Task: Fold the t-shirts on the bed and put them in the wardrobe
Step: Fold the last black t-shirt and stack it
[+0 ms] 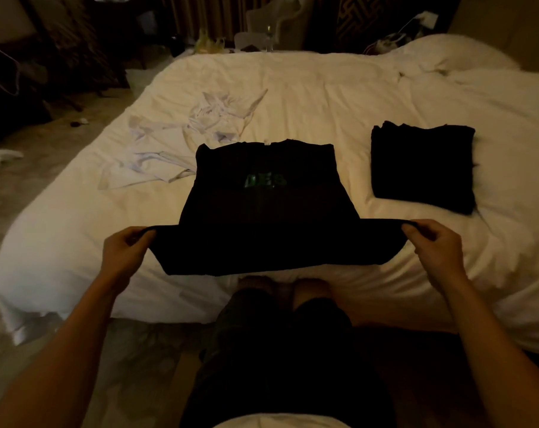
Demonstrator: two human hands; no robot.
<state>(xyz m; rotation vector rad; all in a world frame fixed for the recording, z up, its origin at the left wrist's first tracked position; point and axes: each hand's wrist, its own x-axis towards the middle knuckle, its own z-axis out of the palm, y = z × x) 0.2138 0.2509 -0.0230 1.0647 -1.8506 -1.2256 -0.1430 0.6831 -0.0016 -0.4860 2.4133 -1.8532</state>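
I have the black t-shirt laid out on the bed, collar at the far end and a green print across its chest, sides already folded in so it narrows toward the collar. My left hand pinches the near left corner of the hem, fingers curled over the cloth and thumb underneath. The shirt runs from that hand toward 3 o'clock and on up toward 1 o'clock. My right hand pinches the near right corner in the same way, with the shirt stretching from it toward 9 o'clock and up toward 11 o'clock. The hem hangs taut between the two hands, raised off the bed near its front edge, while the chest and collar lie flat on the cover. Counting dark pieces, I see two: this shirt and a folded black pile at 2 o'clock from it, apart from it and square on the cover. I cannot tell how many garments that pile holds. Crumpled white garments lie at 11 o'clock just past the collar, with more white cloth at 9 o'clock touching the shirt's left edge. They look like two pieces, though the folds blur together.
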